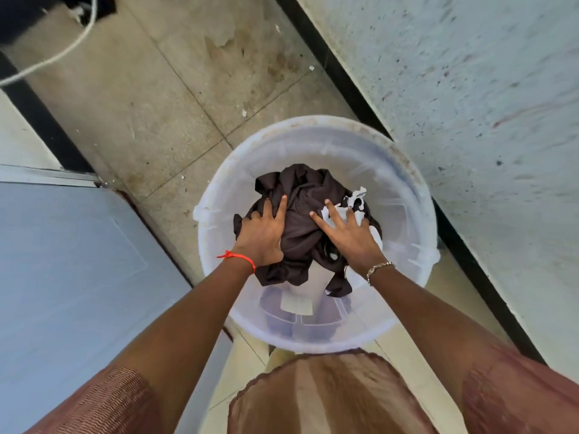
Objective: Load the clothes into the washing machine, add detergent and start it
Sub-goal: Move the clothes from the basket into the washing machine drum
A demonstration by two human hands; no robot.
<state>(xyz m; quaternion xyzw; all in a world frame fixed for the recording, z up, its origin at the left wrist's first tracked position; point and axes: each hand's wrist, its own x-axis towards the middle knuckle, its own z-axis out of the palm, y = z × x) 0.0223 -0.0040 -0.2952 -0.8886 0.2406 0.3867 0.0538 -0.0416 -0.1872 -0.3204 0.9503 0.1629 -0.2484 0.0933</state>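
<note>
Clothes [300, 214] are lying bunched in the bucket [407, 195], which is standing on the tiled floor [175, 98] beside the wall [470, 89]. In the head view, the only one you have, your left hand [261, 238] is pressing flat on the left side of the heap with fingers spread, not closed around anything. Your right hand [347, 233] is resting the same way on the right side, fingers splayed across dark cloth and a white scrap [355, 198], gripping nothing yet.

The bundle is looking soft and limp, likely light, and it is probably going to sag and trail loose ends when lifted. You are best scooping from both flanks and under the heap, gathering the hanging corner [336, 288] near your right wrist so that nothing drops.

The main piece is a dark brown, matte, heavily creased fabric, piled into a rough mound against the far half of the bucket. The white pieces with black marks are peeking out at the right edge; whether they are a separate garment is hard to tell. The bucket itself is translucent white, with a pale label showing near its bottom. The grey panel [72, 277] at your left may be the washer, though that is only a guess.
</note>
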